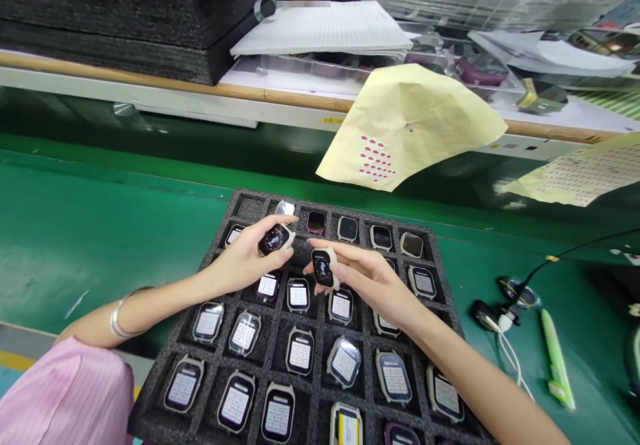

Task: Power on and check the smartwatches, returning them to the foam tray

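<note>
My left hand (250,252) is closed round a watch case (276,239) with a dark lit screen, held over the upper left of a black foam tray (311,392). To its right, my right hand (367,275) grips a second watch case (323,268) between thumb and fingers, its dark screen facing up. The two hands are apart. Below them the tray's square compartments hold several watch cases, many showing a white grid, such as one watch (300,352). In the back row some screens are dark, like that of a purple-rimmed watch (315,222).
Behind is a shelf (300,102) with black foam blocks (110,25), papers (325,28) and plastic trays. Yellow sheets (415,112) hang from its edge. On the green table (75,232), a cable (510,352) and a green pen-like item (556,358) lie at right. A person sits behind.
</note>
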Action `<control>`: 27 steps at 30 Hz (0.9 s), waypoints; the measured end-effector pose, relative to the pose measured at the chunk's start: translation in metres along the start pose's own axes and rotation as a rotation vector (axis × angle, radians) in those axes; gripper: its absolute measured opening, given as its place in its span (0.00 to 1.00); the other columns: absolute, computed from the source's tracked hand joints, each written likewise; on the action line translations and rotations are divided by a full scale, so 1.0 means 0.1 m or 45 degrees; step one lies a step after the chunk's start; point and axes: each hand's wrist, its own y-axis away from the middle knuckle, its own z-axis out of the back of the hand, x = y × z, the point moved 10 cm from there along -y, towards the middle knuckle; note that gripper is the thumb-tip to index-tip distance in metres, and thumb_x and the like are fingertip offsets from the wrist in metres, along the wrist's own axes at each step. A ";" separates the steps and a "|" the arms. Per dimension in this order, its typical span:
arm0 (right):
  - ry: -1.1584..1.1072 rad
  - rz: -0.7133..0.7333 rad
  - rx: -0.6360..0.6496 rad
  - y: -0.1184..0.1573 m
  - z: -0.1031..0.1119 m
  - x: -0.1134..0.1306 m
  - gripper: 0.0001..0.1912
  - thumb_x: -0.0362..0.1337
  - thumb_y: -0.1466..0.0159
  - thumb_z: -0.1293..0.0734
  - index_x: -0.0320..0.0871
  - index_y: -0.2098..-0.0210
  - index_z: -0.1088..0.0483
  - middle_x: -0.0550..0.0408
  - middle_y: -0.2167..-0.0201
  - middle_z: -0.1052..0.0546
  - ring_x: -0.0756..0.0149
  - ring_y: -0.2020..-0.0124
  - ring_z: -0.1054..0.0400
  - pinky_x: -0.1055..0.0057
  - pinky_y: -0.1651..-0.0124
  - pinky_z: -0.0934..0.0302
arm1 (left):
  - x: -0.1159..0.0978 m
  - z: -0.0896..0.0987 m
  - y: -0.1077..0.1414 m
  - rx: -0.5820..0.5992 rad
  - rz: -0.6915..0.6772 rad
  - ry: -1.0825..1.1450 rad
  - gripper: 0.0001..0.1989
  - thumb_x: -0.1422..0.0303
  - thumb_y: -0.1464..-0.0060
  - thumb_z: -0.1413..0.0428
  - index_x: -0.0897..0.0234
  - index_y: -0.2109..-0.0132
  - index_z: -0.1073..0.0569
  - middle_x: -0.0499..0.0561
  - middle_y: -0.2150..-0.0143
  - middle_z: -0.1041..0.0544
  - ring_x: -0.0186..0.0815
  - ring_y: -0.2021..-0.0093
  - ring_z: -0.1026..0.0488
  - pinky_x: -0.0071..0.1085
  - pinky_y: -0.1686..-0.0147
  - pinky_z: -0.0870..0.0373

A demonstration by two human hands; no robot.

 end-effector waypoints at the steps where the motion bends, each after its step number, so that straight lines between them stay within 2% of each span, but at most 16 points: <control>1: -0.037 -0.021 0.012 0.00 -0.01 -0.02 0.21 0.40 0.33 0.34 0.43 0.41 0.34 0.48 0.56 0.22 0.62 0.63 0.25 0.61 0.55 0.31 | 0.03 0.01 -0.02 -0.019 0.023 -0.030 0.23 0.67 0.45 0.45 0.65 0.42 0.34 0.51 0.59 0.25 0.38 0.59 0.28 0.32 0.56 0.32; 5: -0.134 -0.062 0.041 -0.02 -0.02 -0.04 0.24 0.41 0.32 0.36 0.43 0.38 0.39 0.46 0.54 0.23 0.61 0.61 0.25 0.57 0.50 0.34 | 0.08 0.05 -0.05 -0.051 0.005 -0.174 0.24 0.65 0.45 0.44 0.64 0.42 0.34 0.54 0.54 0.23 0.42 0.54 0.27 0.38 0.51 0.33; 9: -0.077 -0.014 0.107 -0.03 -0.07 -0.02 0.33 0.36 0.38 0.28 0.44 0.37 0.43 0.46 0.52 0.26 0.62 0.60 0.26 0.58 0.50 0.33 | 0.03 0.08 -0.07 -0.067 -0.093 -0.292 0.18 0.66 0.48 0.41 0.61 0.49 0.29 0.52 0.54 0.23 0.43 0.52 0.27 0.38 0.53 0.32; 12: 0.013 0.064 0.054 -0.03 -0.04 0.00 0.33 0.33 0.39 0.28 0.46 0.39 0.44 0.47 0.53 0.25 0.62 0.61 0.25 0.58 0.50 0.33 | 0.13 0.02 -0.09 0.008 0.021 -0.022 0.17 0.68 0.49 0.40 0.63 0.51 0.30 0.52 0.58 0.22 0.39 0.60 0.25 0.30 0.67 0.28; 15: 0.198 0.135 -0.019 -0.03 0.00 0.02 0.27 0.33 0.38 0.29 0.45 0.42 0.40 0.47 0.54 0.24 0.57 0.55 0.25 0.55 0.47 0.35 | 0.24 -0.08 -0.10 0.091 0.188 0.322 0.18 0.69 0.50 0.39 0.64 0.52 0.31 0.50 0.63 0.23 0.32 0.70 0.29 0.22 0.82 0.35; 19: 0.606 0.222 -0.151 -0.01 0.11 0.11 0.25 0.33 0.39 0.29 0.47 0.44 0.36 0.48 0.51 0.24 0.54 0.49 0.29 0.52 0.44 0.38 | 0.33 -0.14 -0.06 0.100 0.361 0.604 0.17 0.69 0.54 0.35 0.65 0.56 0.29 0.48 0.67 0.25 0.28 0.74 0.31 0.18 0.85 0.37; 21: 0.725 0.253 -0.226 0.00 0.17 0.15 0.25 0.33 0.39 0.29 0.48 0.44 0.35 0.49 0.51 0.24 0.53 0.51 0.29 0.52 0.46 0.37 | 0.37 -0.19 -0.02 0.133 0.463 0.680 0.17 0.68 0.55 0.34 0.65 0.57 0.29 0.49 0.65 0.24 0.28 0.74 0.28 0.19 0.83 0.35; 23: 0.732 0.252 -0.264 0.01 0.20 0.16 0.26 0.33 0.39 0.29 0.47 0.43 0.35 0.49 0.54 0.22 0.54 0.56 0.26 0.56 0.54 0.32 | 0.39 -0.23 0.02 0.171 0.543 0.781 0.17 0.69 0.53 0.34 0.65 0.56 0.29 0.52 0.61 0.22 0.30 0.71 0.24 0.21 0.77 0.29; 25: 0.632 0.214 -0.259 0.00 0.20 0.13 0.26 0.32 0.39 0.29 0.47 0.43 0.36 0.50 0.58 0.21 0.58 0.63 0.25 0.63 0.65 0.30 | 0.37 -0.28 0.04 0.196 0.567 0.940 0.16 0.72 0.51 0.36 0.64 0.54 0.29 0.54 0.55 0.22 0.34 0.63 0.22 0.27 0.64 0.24; 27: 0.471 0.164 -0.230 -0.01 0.19 0.09 0.27 0.31 0.40 0.29 0.47 0.43 0.37 0.51 0.59 0.21 0.63 0.69 0.25 0.69 0.72 0.30 | 0.31 -0.32 0.04 0.229 0.552 1.113 0.14 0.73 0.48 0.39 0.64 0.54 0.29 0.57 0.51 0.22 0.38 0.55 0.22 0.33 0.50 0.27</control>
